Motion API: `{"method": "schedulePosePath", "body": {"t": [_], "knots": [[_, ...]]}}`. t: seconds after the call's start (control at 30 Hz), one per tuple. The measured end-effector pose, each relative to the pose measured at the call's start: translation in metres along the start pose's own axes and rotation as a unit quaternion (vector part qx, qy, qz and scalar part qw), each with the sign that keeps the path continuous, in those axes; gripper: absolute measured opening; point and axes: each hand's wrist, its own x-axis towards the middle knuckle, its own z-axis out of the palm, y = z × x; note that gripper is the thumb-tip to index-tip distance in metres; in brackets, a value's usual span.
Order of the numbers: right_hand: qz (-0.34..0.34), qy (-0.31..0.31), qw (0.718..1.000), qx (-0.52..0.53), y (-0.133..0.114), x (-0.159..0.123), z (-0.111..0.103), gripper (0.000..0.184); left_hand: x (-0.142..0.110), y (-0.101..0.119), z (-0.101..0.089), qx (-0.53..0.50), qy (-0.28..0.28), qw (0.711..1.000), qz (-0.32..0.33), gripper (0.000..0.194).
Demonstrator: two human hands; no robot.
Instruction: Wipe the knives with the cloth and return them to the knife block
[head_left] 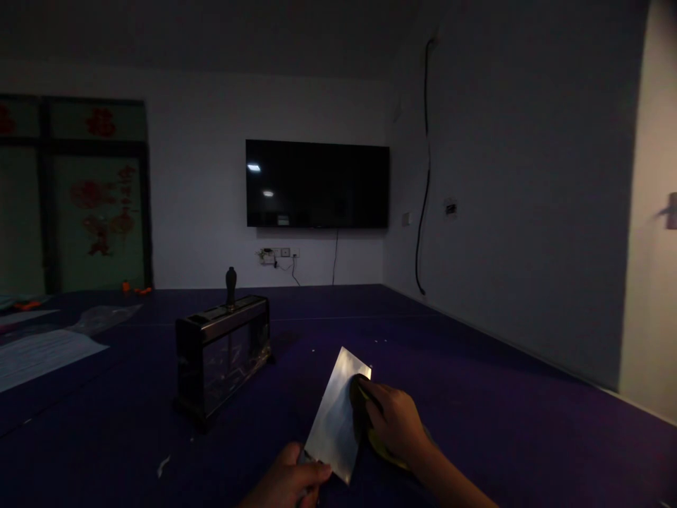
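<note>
My left hand (297, 476) is at the bottom middle, its fingers closed round the handle end of a cleaver (334, 416). The cleaver's broad, shiny rectangular blade slants up and away. My right hand (394, 416) presses a dark cloth with yellow edging (383, 448) against the right side of the blade. Part of the cloth hangs below the fingers, and it hides the blade's right edge there. To the left stands a black knife block (222, 353) with clear sides, and one black handle (231, 283) sticks up from its top slots.
A dark purple surface (476, 423) spreads all round. Paper sheets (47, 356) and clear plastic wrap (106, 319) lie at the left, with small orange items (135, 288) farther back. A white scrap (163, 466) lies near the front. A television (317, 185) hangs on the far wall.
</note>
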Motion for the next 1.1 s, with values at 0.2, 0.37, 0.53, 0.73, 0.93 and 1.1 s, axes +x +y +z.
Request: {"method": "schedulePosePath", "body": {"t": [0.2, 0.37, 0.53, 0.73, 0.93, 1.1], "knots": [[-0.030, 0.001, 1.000, 0.008, -0.005, -0.004, 0.004, 0.041, -0.003, -0.001, 0.001, -0.018, -0.004, 1.000, 0.019, 0.037], [-0.057, -0.014, 0.998, 0.010, -0.012, -0.007, 0.003, 0.040, 0.002, -0.003, -0.001, -0.004, -0.010, 1.000, 0.011, 0.049], [-0.061, -0.012, 0.998, 0.008, -0.012, -0.008, 0.006, 0.040, 0.004, -0.001, 0.001, 0.003, 0.000, 1.000, -0.006, 0.055], [-0.064, -0.005, 0.998, -0.010, -0.010, -0.009, 0.012, 0.043, -0.006, 0.009, 0.004, -0.010, 0.001, 1.000, 0.007, 0.046], [-0.019, 0.015, 0.999, -0.038, -0.010, -0.006, 0.007, 0.045, -0.004, 0.009, 0.000, -0.007, -0.021, 1.000, -0.007, 0.048], [0.048, 0.052, 0.996, -0.049, -0.002, -0.002, 0.002, 0.045, -0.005, 0.000, -0.002, -0.032, -0.020, 0.999, 0.001, 0.045]]}}
